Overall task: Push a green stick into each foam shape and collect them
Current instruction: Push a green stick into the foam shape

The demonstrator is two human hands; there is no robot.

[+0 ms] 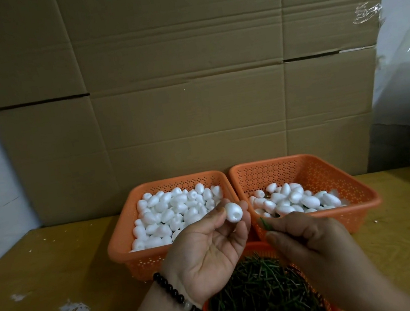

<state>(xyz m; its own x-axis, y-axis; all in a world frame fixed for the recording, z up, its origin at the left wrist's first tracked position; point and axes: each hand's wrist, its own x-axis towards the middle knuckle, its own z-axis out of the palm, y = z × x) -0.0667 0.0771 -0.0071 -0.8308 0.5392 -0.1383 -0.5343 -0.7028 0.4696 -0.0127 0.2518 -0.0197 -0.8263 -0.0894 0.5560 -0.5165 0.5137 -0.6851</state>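
- A wall of flattened brown cardboard sheets (176, 81) fills the background, standing upright behind the work surface.
- A yellowish wooden table (45, 280) runs across the lower part of the view, with a few white scuffs and crumbs on its left side.
- Pale plastic sheeting (407, 37) hangs at the far right edge, beside the cardboard.
- Two orange perforated plastic baskets sit side by side at the back of the table, their rims touching or nearly so.
- The left basket (121, 242) is heaped with plain white egg-shaped foam pieces (174, 211).
- The right basket (354, 188) holds a smaller pile of foam eggs (298, 199) gathered toward its left and front; dark bits show between some of them.
- A third orange basket (256, 246), nearest the person, is packed with short dark green sticks (261, 296); the hands cover much of it.
- The left hand (211, 248) is raised palm up above the baskets, a black bead bracelet (178, 296) on its wrist.
- Its thumb and fingertips pinch one white foam egg (233, 212), with a small hole in the end that faces the viewer.
- The right hand (311, 238) is just beside it, fingers curled, pinching a single green stick (264, 224) between thumb and forefinger.
- The stick's tip is close to the foam egg but apart from it.
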